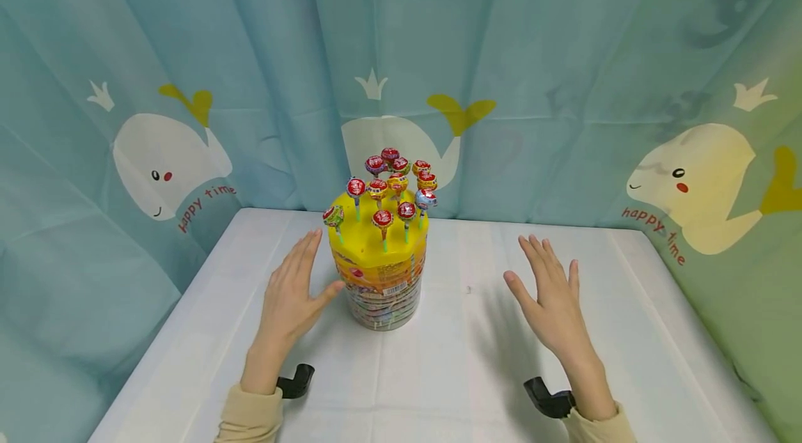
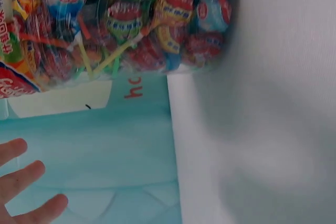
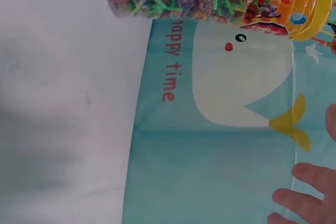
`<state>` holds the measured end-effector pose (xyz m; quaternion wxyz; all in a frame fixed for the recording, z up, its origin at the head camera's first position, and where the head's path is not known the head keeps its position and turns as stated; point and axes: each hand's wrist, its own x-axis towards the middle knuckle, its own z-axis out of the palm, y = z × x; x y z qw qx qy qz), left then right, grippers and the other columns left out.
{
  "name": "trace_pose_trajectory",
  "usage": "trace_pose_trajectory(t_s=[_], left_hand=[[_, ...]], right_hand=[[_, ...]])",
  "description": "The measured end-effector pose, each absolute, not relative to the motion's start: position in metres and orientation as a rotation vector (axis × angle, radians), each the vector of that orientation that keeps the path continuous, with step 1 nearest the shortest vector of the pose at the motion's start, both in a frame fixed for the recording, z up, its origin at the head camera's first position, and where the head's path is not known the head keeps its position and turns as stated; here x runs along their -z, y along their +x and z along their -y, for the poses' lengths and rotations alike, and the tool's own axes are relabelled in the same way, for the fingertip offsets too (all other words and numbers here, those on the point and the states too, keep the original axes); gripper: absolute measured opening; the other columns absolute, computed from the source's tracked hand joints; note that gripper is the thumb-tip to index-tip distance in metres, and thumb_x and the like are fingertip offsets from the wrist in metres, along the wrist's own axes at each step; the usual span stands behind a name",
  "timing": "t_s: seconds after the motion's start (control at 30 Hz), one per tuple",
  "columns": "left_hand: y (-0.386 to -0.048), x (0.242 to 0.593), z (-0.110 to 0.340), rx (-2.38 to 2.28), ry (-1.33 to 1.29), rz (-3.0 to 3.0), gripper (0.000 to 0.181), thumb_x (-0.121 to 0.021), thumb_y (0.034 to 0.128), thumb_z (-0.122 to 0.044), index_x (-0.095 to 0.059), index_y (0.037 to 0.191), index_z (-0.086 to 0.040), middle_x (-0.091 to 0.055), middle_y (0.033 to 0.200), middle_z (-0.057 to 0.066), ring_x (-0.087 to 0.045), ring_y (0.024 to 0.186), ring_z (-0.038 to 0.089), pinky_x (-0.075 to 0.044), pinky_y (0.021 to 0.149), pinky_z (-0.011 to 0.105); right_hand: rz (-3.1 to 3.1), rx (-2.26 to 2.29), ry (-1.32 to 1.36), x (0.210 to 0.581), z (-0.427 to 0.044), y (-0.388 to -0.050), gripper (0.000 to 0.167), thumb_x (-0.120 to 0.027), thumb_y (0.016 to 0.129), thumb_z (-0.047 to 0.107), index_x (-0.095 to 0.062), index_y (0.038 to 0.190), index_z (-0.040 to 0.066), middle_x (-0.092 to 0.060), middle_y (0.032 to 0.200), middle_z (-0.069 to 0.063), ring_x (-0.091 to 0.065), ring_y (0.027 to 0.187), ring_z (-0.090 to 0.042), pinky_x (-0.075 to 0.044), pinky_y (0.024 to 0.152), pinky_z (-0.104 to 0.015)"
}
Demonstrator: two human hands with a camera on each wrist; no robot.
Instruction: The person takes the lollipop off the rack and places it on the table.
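Note:
A clear plastic jar (image 1: 383,305) packed with wrapped lollipops stands upright on the table, its orange label below a yellow lid (image 1: 370,248). Several lollipops (image 1: 383,220) stick up from the lid on their sticks. My left hand (image 1: 291,297) is just left of the jar with fingers extended; the thumb tip looks close to the jar, and whether it touches I cannot tell. To the right of the jar, well apart from it, my right hand (image 1: 551,300) hovers over the table with spread fingers and holds nothing. The left wrist view shows the jar's candy-filled side (image 2: 126,19) up close.
A white cloth covers the table (image 1: 451,373). Behind and beside it hangs a blue-green curtain (image 1: 532,81) printed with whales. Black wrist mounts (image 1: 548,398) sit on both forearms.

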<state>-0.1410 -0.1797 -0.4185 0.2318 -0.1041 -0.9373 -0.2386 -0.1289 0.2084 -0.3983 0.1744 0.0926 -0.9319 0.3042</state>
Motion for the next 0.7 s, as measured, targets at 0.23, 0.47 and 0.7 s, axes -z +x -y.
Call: trace_pose_trajectory(t_s=[0.23,0.47,0.7], left_hand=[[-0.139,0.424,0.172,0.810,-0.285,2.446,0.084,-0.056,0.0853,-0.064,-0.026,0.153,-0.025,-0.043,0.151,0.009,-0.047,0.131,0.037,-0.040,0.100,0.063],[-0.139,0.430,0.162,0.983,-0.317,2.317,0.081,-0.059,0.0861,-0.060,-0.031,0.151,-0.021,-0.052,0.141,0.014,-0.051,0.126,0.034,-0.049,0.095,0.058],[-0.140,0.435,0.155,1.122,-0.370,2.222,0.081,-0.066,0.0862,-0.050,-0.032,0.151,-0.014,-0.054,0.135,0.015,-0.052,0.121,0.028,-0.053,0.087,0.045]], right_hand=[[2.521,-0.961,0.265,0.394,-0.199,-0.132,0.057,-0.057,0.096,0.031,-0.038,0.147,0.013,-0.039,0.151,-0.018,-0.029,0.143,-0.037,-0.002,0.119,-0.061],[2.409,-1.063,0.310,0.386,-0.189,-0.135,0.051,-0.058,0.095,0.021,-0.045,0.143,0.008,-0.045,0.146,-0.018,-0.036,0.138,-0.038,-0.014,0.118,-0.059],[2.350,-1.174,0.302,0.375,-0.173,-0.136,0.047,-0.058,0.095,0.021,-0.048,0.141,0.013,-0.049,0.143,-0.013,-0.039,0.135,-0.034,-0.030,0.107,-0.059]])
